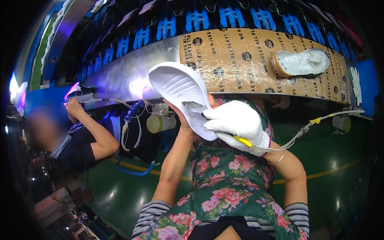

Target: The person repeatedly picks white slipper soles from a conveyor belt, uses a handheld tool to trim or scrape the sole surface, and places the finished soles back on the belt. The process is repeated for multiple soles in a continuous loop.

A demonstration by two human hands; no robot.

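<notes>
Left fingers point(211, 101) hold pale sole point(180, 86); right fingers point(219, 125) curled over it, grip unclear.

Above a floral apron point(224, 196), a bare left hand point(182, 116) grips a pale shoe sole point(176, 82) while a white-gloved right hand point(236, 124) touches its edge, a cord point(298, 138) running from the wrist. A white-topped sole point(302, 64) rests on cardboard point(230, 60); at left, a co-worker point(76, 154) raises a hand point(73, 107).

Violet-white glare marks the metal bench point(160, 56) — edges bend into black.
</notes>
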